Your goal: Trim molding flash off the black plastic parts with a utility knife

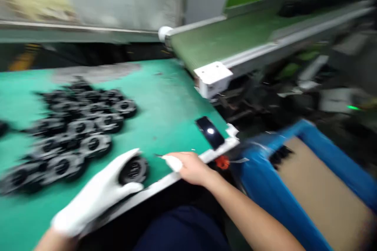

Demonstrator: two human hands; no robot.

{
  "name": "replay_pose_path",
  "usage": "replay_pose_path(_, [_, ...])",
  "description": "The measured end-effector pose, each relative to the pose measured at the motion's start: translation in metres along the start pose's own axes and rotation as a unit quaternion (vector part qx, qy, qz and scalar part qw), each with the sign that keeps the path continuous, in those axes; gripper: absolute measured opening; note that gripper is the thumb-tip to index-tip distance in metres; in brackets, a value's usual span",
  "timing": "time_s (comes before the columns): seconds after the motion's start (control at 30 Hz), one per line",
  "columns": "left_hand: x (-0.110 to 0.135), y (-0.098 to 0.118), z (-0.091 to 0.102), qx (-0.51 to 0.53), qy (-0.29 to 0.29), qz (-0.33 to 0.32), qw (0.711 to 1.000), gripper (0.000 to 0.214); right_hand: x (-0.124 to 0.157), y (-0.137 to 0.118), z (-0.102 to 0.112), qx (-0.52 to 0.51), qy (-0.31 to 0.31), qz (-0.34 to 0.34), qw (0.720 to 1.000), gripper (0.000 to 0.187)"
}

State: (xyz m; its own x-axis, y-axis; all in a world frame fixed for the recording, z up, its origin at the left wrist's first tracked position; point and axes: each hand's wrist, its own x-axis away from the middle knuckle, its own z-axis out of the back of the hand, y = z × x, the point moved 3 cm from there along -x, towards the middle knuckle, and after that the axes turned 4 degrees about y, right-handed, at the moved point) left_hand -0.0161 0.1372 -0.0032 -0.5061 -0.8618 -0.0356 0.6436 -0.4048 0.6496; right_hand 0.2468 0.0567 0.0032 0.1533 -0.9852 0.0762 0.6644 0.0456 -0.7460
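My left hand (96, 192), in a white glove, is closed around a round black plastic part (136, 170) with a ring-shaped centre, near the front edge of the green table (165, 106). To the right, my right hand (193, 168) is bare apart from something white at the thumb and fingers. A thin dark tip (158, 155) sticks out of its closed fingers toward the black part, a short gap away. The tool's kind is blurred. Many similar black parts with grey faces (94, 143) lie in a pile left of my hands.
A dark phone (210, 132) lies at the table's right corner, with an orange-red object (222, 162) below the edge. A green conveyor belt (229, 41) slopes up behind. On the right stands a box lined with blue plastic (253, 168), containing cardboard and black parts.
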Motion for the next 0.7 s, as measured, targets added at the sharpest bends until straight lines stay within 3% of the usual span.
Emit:
replay_pose_path(0.1, [0.021, 0.017, 0.017, -0.011, -0.050, 0.012, 0.999, 0.088, 0.006, 0.004, -0.006, -0.028, -0.001, 0.046, 0.999, 0.046])
replay_pose_path(0.17, [0.033, 0.018, 0.020, -0.002, -0.038, 0.034, 0.999, 0.096, 0.001, 0.014, -0.013, -0.019, -0.009, 0.051, 0.998, 0.041])
replay_pose_path(0.27, [0.049, 0.020, 0.004, 0.021, 0.053, 0.092, 0.994, 0.114, -0.001, 0.015, -0.021, 0.035, -0.037, 0.070, 0.996, 0.044])
replay_pose_path(0.4, [0.058, 0.028, -0.031, 0.048, 0.170, 0.125, 0.976, 0.110, 0.001, -0.003, -0.021, 0.125, -0.065, 0.099, 0.985, 0.046])
replay_pose_path(0.5, [0.054, 0.029, -0.046, 0.070, 0.188, 0.120, 0.972, 0.103, -0.008, -0.014, -0.018, 0.207, -0.087, 0.116, 0.968, 0.047])
replay_pose_path(0.7, [0.049, 0.024, -0.046, 0.058, 0.207, 0.105, 0.971, 0.103, -0.023, -0.020, -0.014, 0.307, -0.120, 0.137, 0.934, 0.048])
